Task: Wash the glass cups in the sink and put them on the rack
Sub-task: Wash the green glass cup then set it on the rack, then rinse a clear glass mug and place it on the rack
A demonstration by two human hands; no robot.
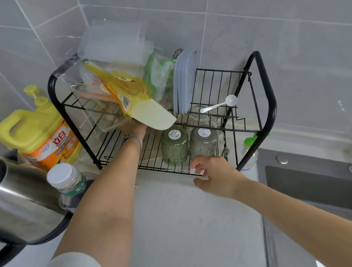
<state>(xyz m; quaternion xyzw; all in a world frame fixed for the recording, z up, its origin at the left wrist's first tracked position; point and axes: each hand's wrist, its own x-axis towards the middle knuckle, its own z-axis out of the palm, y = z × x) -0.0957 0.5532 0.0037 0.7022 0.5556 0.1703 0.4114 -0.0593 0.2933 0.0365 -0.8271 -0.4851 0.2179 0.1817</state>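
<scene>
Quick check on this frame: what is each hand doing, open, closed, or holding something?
Left hand: reaches into the rack's lower tier under the bags; fingers hidden, cannot tell.
Right hand: loosely curled at the rack's front edge, holding nothing; open.

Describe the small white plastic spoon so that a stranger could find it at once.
Start at the black wire dish rack against the tiled wall. On its upper shelf, right of the upright grey-blue lids, lies the small white plastic spoon, the only utensil lying flat there.

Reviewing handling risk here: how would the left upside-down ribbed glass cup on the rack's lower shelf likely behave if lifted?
The ribbed glass cup is probably rigid and breakable. Its ribs should aid grip, though it may be wet and slippery. Standing mouth-down on the rack wires, it might wobble if nudged.
</scene>
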